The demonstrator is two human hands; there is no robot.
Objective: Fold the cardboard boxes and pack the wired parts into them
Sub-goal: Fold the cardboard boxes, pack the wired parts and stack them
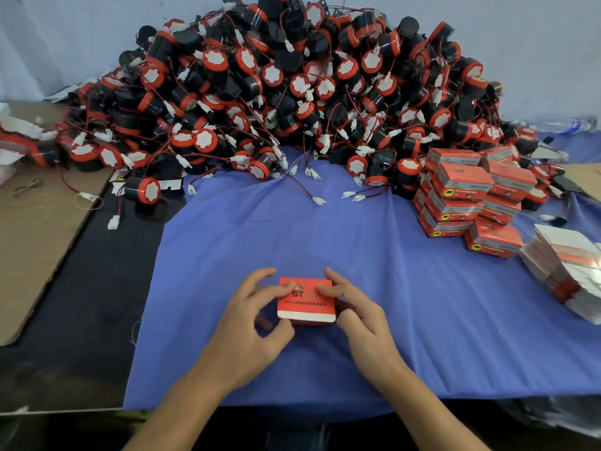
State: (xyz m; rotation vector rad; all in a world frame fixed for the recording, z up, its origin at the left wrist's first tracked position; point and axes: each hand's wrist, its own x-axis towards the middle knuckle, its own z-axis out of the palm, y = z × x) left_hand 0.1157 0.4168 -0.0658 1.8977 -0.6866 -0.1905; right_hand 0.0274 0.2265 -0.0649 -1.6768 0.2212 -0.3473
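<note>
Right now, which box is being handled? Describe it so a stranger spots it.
On the blue cloth, in front of the heap of wired parts, one red box sits between the left hand and right hand. Unlike the stacked boxes at right, it lies alone, gripped by both.

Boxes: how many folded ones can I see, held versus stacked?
Held box: 1
Stacked boxes: 8 plainly showing, with others partly hidden behind
Total: at least 9
</note>
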